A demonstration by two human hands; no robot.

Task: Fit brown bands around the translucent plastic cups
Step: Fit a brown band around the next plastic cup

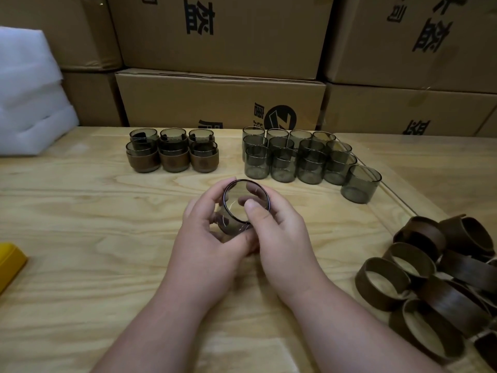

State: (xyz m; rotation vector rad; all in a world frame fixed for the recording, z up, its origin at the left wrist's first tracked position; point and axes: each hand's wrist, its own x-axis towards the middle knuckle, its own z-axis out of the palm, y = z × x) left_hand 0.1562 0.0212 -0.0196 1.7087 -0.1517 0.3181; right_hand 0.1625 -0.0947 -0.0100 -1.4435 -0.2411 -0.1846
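The smoky translucent plastic cup (pixel 243 204) is held above the middle of the pale wooden table (pixel 80 211), its mouth tilted toward the camera. The left hand (pixel 212 232) curls around its base and the right hand (pixel 274 230) pinches its rim. It looks light, stiff and smooth, so I think gripping the side wall is safest. Bare cups (pixel 309 160) and banded cups (pixel 172 154) stand near the far edge. Brown bands (pixel 430 281) lie piled at the right edge; cardboard boxes (pixel 220 39) are stacked behind.

smoky translucent cup (pixel 243 203) tilted above table, brown bands (pixel 430 286) piled right
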